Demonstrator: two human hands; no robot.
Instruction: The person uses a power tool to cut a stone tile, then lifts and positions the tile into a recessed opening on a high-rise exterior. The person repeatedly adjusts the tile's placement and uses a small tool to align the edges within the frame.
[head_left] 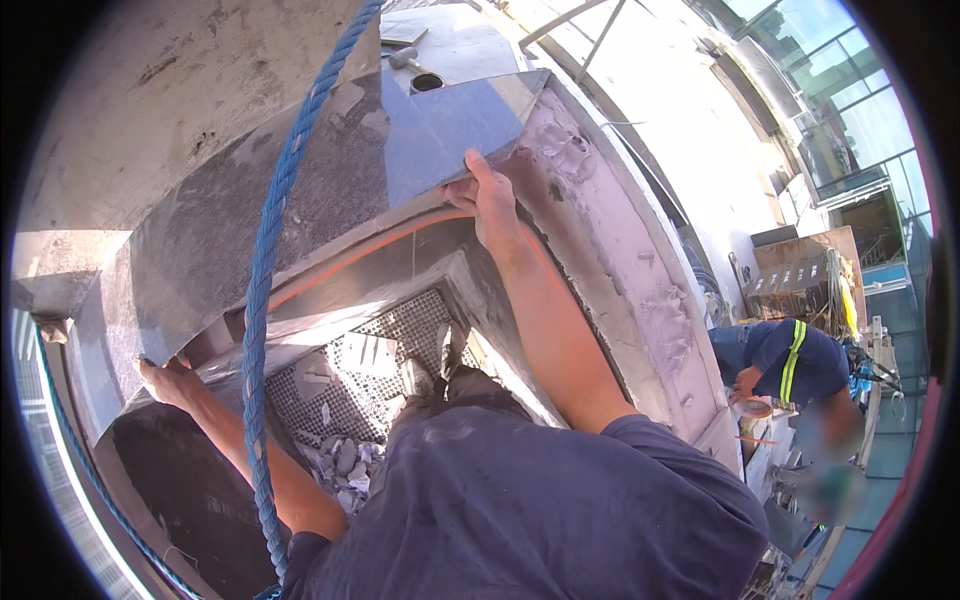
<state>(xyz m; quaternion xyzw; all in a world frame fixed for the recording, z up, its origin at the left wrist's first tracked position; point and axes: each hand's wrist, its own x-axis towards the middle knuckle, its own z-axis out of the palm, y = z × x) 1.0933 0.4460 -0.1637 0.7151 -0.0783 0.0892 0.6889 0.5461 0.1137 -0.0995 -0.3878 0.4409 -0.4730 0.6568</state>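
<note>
Grey slab [340, 190], near edge running between left hand [170, 383] and right hand [487, 203], both clasped on it

Right grip [490, 203] on panel [345, 180] (grey).

Around us is an outdoor site in strong sunlight. At the upper left we see a broad, stained beige concrete wall [180, 80], partly in shade. Below us lies a dark floor of perforated grid matting [405, 318], with bright patches of sun and grey and white rubble [345, 465] on its near part. On the far side, glare almost whitens a pale, flat expanse of ground [680, 110]. Along the right we face a tall glass facade with blue-green panes [870, 110]; at the left edge, a pale ridged facade [45, 430] is visible.
</note>
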